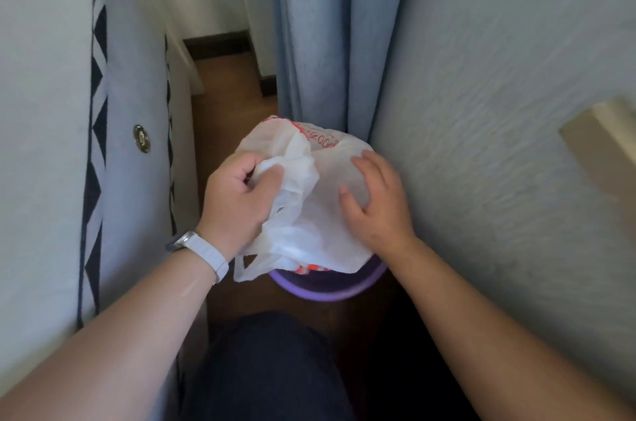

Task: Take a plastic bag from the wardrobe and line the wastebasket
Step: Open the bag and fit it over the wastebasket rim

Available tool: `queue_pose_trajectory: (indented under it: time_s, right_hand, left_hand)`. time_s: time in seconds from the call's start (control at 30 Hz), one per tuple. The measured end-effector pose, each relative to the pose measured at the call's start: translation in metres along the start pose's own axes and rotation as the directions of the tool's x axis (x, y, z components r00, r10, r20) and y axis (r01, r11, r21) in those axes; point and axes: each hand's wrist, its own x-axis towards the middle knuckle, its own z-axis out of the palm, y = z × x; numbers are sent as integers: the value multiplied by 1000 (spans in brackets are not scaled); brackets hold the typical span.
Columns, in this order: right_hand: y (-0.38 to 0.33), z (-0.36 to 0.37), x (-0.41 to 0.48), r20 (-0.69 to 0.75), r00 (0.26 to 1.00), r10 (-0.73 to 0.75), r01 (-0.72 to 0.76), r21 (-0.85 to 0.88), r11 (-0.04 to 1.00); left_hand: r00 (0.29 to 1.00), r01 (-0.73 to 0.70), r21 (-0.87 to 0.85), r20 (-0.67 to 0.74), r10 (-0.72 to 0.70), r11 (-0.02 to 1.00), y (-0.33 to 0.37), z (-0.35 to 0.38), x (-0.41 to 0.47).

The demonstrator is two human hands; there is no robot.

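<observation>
- Your left hand (241,193) pinched the plastic bag (309,200), bunching its edge (probably hunting the opening).
- Your right hand (377,200), fingers spread, pressed it flat over the wastebasket (330,286) just below.

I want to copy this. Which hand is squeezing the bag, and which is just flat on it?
The left hand, the one with the white watch, is bunching the plastic bag in its fist. The right hand lies flat and spread on top.

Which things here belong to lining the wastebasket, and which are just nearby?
Part of the job:
plastic bag, gripped by the left hand, with the right hand pressing on it
purple wastebasket

Just nearby:
blue curtain
wristwatch
patterned fabric
</observation>
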Motion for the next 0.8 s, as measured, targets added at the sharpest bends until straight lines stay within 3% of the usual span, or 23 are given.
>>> queue_pose_trajectory:
  time_s: [0.1, 0.2, 0.4, 0.63, 0.7, 0.8]
  right_hand:
    - [20, -2, 8, 67, 994, 85, -77, -118, 990]
    - [31, 6, 8, 192, 961, 197, -184, -85, 979]
    - [22, 30, -11, 376, 911, 168, -171, -26, 985]
    - [22, 29, -22, 644, 753, 135, -192, 19, 981]
    - [21, 27, -20, 620, 776, 116, -191, 56, 980]
    - [16, 24, -7, 458, 882, 111, -159, 69, 985]
  left_hand:
    - [1000, -19, 73, 5, 19, 997, -4, 5, -4]
    - [999, -25, 131, -21, 28, 991, -3, 7, -9]
    - [999, -39, 155, -23, 44, 987, -3, 7, -18]
    - [999, 6, 171, 45, -14, 985, -13, 10, -16]
    - [997, 29, 163, 59, -39, 986, -14, 10, -17]
    - [998, 23, 153, 62, -33, 988, -16, 10, -15]
